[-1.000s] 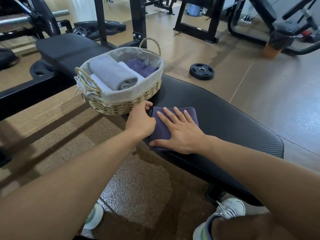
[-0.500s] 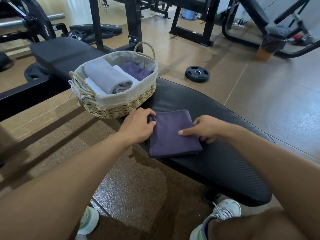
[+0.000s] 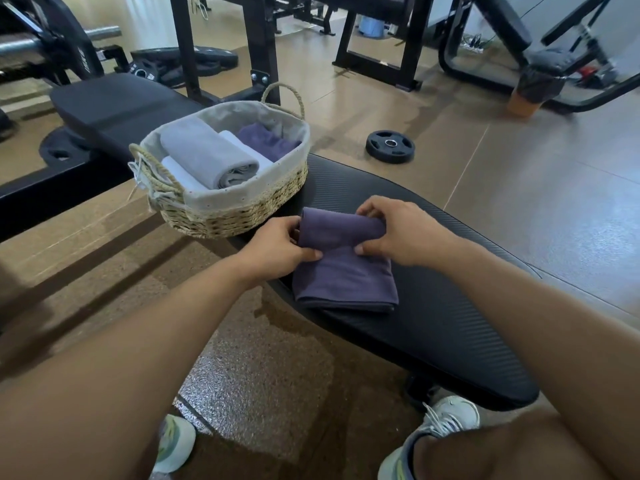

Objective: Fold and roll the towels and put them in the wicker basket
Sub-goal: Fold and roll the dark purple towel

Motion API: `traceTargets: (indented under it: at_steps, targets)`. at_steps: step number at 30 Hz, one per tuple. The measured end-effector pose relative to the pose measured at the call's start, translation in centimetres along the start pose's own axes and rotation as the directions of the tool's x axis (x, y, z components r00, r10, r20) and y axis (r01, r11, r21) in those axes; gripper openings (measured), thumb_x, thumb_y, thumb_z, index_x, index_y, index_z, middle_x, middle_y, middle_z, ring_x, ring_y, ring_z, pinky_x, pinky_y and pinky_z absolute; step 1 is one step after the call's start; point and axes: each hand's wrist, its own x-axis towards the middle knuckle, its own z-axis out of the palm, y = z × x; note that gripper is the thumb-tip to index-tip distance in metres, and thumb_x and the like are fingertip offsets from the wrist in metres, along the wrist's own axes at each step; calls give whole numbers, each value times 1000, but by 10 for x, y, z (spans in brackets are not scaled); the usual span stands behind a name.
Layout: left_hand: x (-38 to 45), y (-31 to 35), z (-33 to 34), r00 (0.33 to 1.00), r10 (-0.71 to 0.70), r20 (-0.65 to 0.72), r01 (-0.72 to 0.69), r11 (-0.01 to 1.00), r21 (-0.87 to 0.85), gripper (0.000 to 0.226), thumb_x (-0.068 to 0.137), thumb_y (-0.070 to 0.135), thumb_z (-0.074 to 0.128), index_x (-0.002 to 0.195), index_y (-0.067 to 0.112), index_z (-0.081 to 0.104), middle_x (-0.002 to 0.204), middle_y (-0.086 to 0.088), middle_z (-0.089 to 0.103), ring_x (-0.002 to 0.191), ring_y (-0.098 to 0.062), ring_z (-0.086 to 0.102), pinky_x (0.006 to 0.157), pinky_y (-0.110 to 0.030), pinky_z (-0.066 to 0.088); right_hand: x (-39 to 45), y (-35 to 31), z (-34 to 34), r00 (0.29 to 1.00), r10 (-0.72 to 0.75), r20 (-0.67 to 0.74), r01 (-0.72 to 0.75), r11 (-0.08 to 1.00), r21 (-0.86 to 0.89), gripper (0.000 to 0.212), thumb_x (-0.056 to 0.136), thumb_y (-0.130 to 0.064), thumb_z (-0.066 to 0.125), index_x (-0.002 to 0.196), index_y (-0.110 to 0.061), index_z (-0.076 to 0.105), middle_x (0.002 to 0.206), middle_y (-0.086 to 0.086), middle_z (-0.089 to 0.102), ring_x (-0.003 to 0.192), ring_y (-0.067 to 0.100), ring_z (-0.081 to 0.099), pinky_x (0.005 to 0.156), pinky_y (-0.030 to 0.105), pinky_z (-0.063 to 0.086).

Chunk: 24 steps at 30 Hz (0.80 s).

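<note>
Left hand [image 3: 282,245] pinching the left end of the started roll, thumb tucked under the fold, fingers curled over the top. Right hand [image 3: 398,233] pinching the right end the same way, thumb pressed at the seam where roll meets flat cloth. Between them the purple towel [image 3: 343,275], far edge turned over into a first loose tube, the rest lying folded flat toward the body, just in front of the wicker basket [image 3: 239,206] on the table [image 3: 450,306].

Best to roll toward the body with both ends level and tension even, so no cone forms. Best to keep the core tight; likely to slacken otherwise.

Inside the basket: a grey roll [image 3: 211,154], a white roll [image 3: 242,143] beside it, another purple towel [image 3: 266,140] at the far side. Little room left, by the look.
</note>
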Motion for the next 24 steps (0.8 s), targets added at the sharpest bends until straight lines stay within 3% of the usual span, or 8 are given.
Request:
traceTargets:
  at_steps: [4, 8, 10, 12, 17, 19, 21, 24]
  targets:
    - [4, -6, 0, 1000, 11, -19, -10, 1000, 18, 31, 75, 16, 87, 103, 20, 73, 96, 1, 77, 93, -18, 72, 88, -41, 58, 1, 14, 1, 987, 77, 140, -73, 997, -37, 50, 66, -37, 92, 106, -30, 63, 98, -8, 66, 87, 15, 62, 73, 32, 48]
    - [4, -7, 5, 990, 38, -135, -38, 999, -1, 28, 78, 8, 82, 101, 17, 68, 96, 1, 75, 92, -17, 71, 82, -35, 58, 4, 13, 5, 997, 55, -56, -58, 997, -49, 35, 68, -29, 86, 87, -31, 57, 93, -7, 67, 89, 21, 62, 72, 35, 49]
    - [5, -6, 5, 978, 74, -195, -69, 997, 37, 28, 79, 3, 78, 100, 16, 67, 93, 0, 74, 89, -18, 69, 76, -28, 54, 4, 14, 7, 981, 6, -192, -18, 998, -62, 32, 71, -26, 82, 87, -33, 55, 98, -7, 65, 93, 20, 59, 76, 37, 47]
    - [4, -4, 4, 970, 103, -218, -88, 993, 79, 27, 79, 0, 76, 98, 17, 65, 91, 4, 72, 87, -16, 66, 69, -17, 47, 3, 18, 11, 971, -55, -234, 42, 997, -58, 30, 74, -24, 79, 90, -33, 55, 99, -8, 63, 97, 19, 56, 81, 39, 47]
    - [-4, 3, -4, 973, 156, -168, -143, 986, 86, 36, 72, -6, 77, 95, 19, 62, 95, 7, 69, 86, -6, 63, 70, -11, 45, -7, 27, 3, 985, -147, -92, 145, 989, -25, 38, 73, -29, 83, 103, -30, 60, 105, -9, 60, 102, 14, 53, 91, 37, 46]
    - [-9, 8, -11, 981, 186, -62, -181, 980, 82, 39, 69, 6, 86, 95, 21, 61, 107, 10, 70, 93, -2, 65, 83, -25, 51, -16, 32, -5, 985, -170, -14, 170, 985, 0, 43, 73, -44, 84, 108, -33, 61, 109, -12, 59, 103, 9, 53, 91, 30, 44]
    - [-16, 10, -14, 982, 186, 26, -188, 978, 89, 43, 65, 40, 91, 91, 26, 59, 117, 16, 67, 101, 0, 65, 89, -30, 51, -25, 35, -8, 986, -168, 17, 166, 983, 73, 43, 73, -64, 76, 106, -38, 64, 113, -16, 59, 105, 2, 55, 91, 21, 41]
    - [-25, 7, -9, 979, 203, 8, -201, 961, 187, 52, 66, 75, 73, 81, 28, 56, 117, 20, 65, 111, 3, 58, 93, -31, 48, -34, 39, -8, 992, -128, 1, 125, 971, 202, 38, 78, -72, 59, 92, -39, 72, 115, -18, 63, 107, 0, 59, 88, 18, 42]
